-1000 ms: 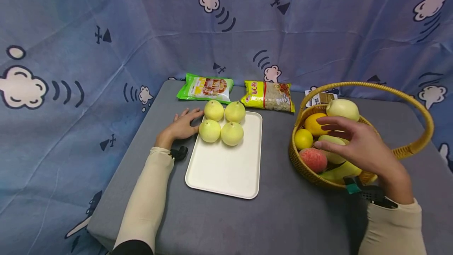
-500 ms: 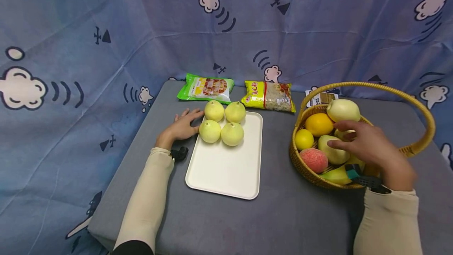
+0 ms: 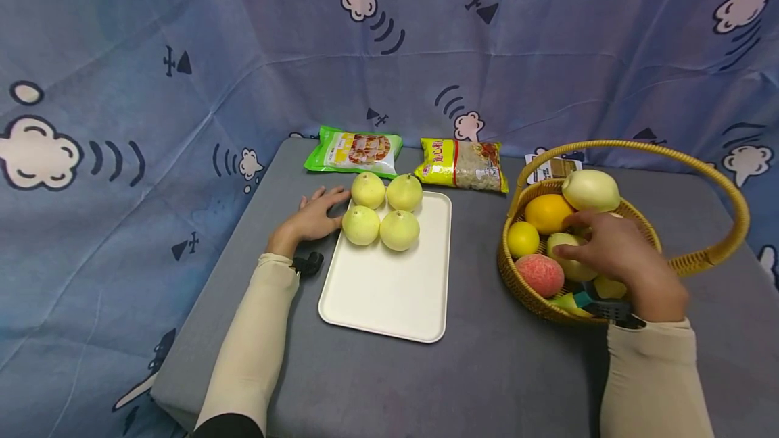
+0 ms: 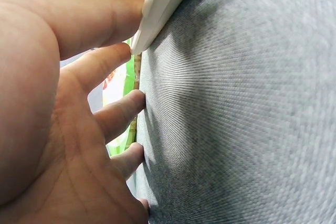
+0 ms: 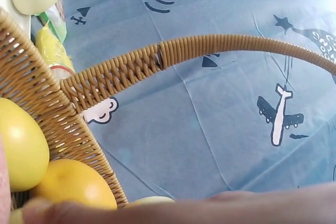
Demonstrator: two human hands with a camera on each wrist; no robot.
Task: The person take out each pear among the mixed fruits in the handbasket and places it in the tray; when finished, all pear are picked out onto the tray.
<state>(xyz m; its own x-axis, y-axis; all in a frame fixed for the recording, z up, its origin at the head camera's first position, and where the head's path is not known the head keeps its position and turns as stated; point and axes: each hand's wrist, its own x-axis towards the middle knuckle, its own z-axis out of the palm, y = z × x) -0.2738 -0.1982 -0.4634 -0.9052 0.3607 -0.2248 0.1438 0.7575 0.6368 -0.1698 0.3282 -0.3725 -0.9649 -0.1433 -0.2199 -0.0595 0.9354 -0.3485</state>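
Note:
My left hand (image 3: pixel 313 217) lies at the left edge of the white tray (image 3: pixel 389 296), fingers spread. In the left wrist view, the thumb and a fingertip touch the tray's rim (image 4: pixel 168 3). Several pale-green pears (image 3: pixel 399 230) stand grouped at the tray's far end. My right hand (image 3: pixel 621 245) reaches into the wicker basket (image 3: pixel 508 276), its thumb over a pale-green pear (image 3: pixel 561 246) and its fingers bent beyond it. The palm hides whether they grip anything. Around it lie an orange (image 3: pixel 546 213), a lemon (image 3: pixel 522 240), a peach (image 3: pixel 540 274) and another pale pear (image 3: pixel 590 190).
The basket's tall handle (image 3: pixel 727 195) arches over its right side. Along the back lie a green food packet (image 3: pixel 359 151) and a yellow one (image 3: pixel 462 165). A small card (image 3: pixel 555 169) sits behind the basket. Patterned blue cloth (image 3: pixel 304 39) hangs behind the grey table (image 3: pixel 487 384).
My right hand has shifted within the basket, swinging right, then back left and lower over the pears. The left hand, tray and its pears stay in place.

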